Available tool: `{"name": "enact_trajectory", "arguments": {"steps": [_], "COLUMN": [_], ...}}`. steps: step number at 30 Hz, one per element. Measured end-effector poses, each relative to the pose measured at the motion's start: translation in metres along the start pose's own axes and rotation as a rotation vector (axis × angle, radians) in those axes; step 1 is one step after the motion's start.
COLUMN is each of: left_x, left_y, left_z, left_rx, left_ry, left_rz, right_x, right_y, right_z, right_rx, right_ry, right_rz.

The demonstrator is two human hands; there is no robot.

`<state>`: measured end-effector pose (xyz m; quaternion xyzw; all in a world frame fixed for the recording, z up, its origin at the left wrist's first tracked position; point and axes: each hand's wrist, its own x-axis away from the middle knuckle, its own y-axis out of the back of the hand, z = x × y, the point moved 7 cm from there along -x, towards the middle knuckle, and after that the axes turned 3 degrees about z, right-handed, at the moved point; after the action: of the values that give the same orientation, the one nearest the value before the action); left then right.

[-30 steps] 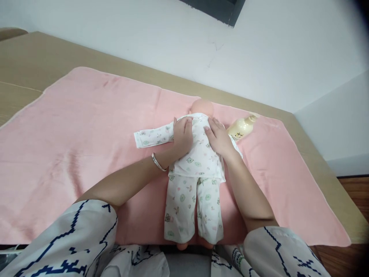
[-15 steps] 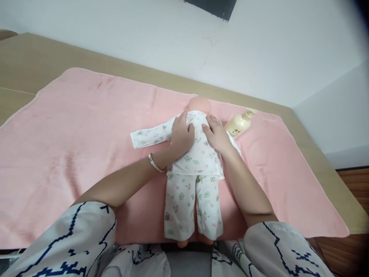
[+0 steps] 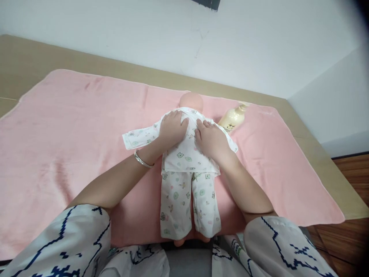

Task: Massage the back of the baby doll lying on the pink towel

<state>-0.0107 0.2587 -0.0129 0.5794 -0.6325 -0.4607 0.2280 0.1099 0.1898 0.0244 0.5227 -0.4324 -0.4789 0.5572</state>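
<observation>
A baby doll [image 3: 191,101] lies lengthwise before me, its bald head at the far end and its feet at the near edge. It wears a white printed top [image 3: 187,156] and matching trousers [image 3: 176,204]. My left hand [image 3: 173,129] rests flat on the upper left of the top, fingers stretched out. On the upper right of the top lies my right hand [image 3: 211,139], palm down, its fingers loosely extended. Neither hand grips anything. The left sleeve spreads out sideways; my right hand and forearm partly cover the other one.
A pale yellow pump bottle [image 3: 233,118] lies on its side just right of the doll. Beneath everything is a pink blanket [image 3: 86,127] on a wooden table [image 3: 121,65]. A white wall [image 3: 144,34] rises behind the table.
Both hands have slid slightly apart across the upper part of the top, the left one outward to the left. The view has shifted a little; the doll and bottle appear otherwise unmoved.
</observation>
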Motion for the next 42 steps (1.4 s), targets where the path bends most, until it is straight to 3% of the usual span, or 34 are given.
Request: {"name": "enact_trajectory", "arguments": {"steps": [3, 6, 9, 13, 19, 23, 28, 31, 36, 39, 42], "left_x": [0.019, 0.042, 0.052, 0.035, 0.012, 0.027, 0.045, 0.041, 0.018, 0.013, 0.016], "left_y": [0.002, 0.000, 0.000, 0.003, -0.001, 0.000, 0.000, 0.005, 0.006, 0.000, -0.007], "left_z": [-0.017, -0.042, -0.054, -0.044, -0.017, -0.026, -0.050, -0.051, -0.033, -0.024, -0.020], "left_rx": [-0.107, -0.194, -0.230, -0.189, -0.099, -0.159, -0.249, -0.271, -0.145, -0.078, -0.047], "left_ry": [-0.052, -0.167, -0.227, -0.237, -0.136, -0.132, -0.230, -0.243, -0.176, -0.141, -0.102], "left_rz": [-0.037, -0.015, 0.009, 0.025, -0.019, -0.084, 0.019, 0.050, 0.124, 0.040, -0.054], "right_x": [-0.008, -0.027, -0.041, -0.034, -0.013, -0.023, -0.034, -0.028, -0.001, 0.002, -0.011], "right_y": [-0.001, -0.013, -0.026, -0.022, -0.006, -0.012, -0.022, -0.018, -0.007, -0.008, -0.016], "right_z": [-0.009, -0.029, -0.044, -0.033, -0.010, -0.020, -0.036, -0.030, -0.002, 0.005, -0.005], "right_rx": [-0.123, -0.298, -0.368, -0.261, -0.091, -0.174, -0.246, -0.193, -0.002, 0.008, -0.090], "right_ry": [0.025, 0.075, 0.089, 0.082, -0.032, 0.001, 0.008, -0.010, -0.073, -0.074, -0.040], "right_rz": [-0.007, -0.042, -0.056, -0.101, -0.157, -0.111, -0.016, -0.042, -0.124, -0.133, -0.128]}}
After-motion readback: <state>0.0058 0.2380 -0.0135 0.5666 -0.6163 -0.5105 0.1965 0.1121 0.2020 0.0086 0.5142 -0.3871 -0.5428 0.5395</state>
